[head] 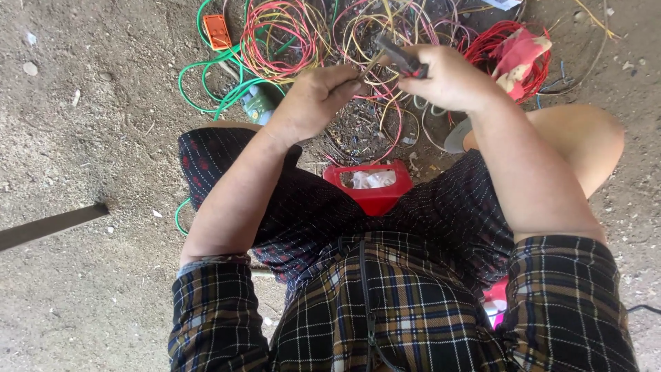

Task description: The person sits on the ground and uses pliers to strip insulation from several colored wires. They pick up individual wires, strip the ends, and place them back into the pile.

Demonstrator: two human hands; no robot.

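Bare dirt ground (89, 124), dusty and strewn with small debris; person seated above it, seen from the head down.

Left hand (313, 100): fingers curled and pressed together, pinching a thin pale wire (368, 65) at its near end.

Right hand (447, 79): closed around a dark hand tool with a red grip (406, 60), its tip set against the same wire. The wire spans the short gap between the two hands, just left of the tool.

Wire pile (310, 34): tangled loops of red, yellow, pink and green, on the far side of the hands and directly below them. Most of it looks unsorted; judged from this, the bulk of the pile is yet to be handled.

Scrap litter (358, 127): short dark offcuts on the ground beneath the hands, suggesting some wire is already worked.

Red tub (372, 196): near the knees, holding a little pale material; largely unfilled.

Orange block (217, 31): far left, beside green cable (206, 76).

Red bundle with cloth (516, 52): far right.

Dark flat bar (51, 226): left edge, well apart from the hands.

Clothing: plaid shirt (385, 310), dark patterned skirt.
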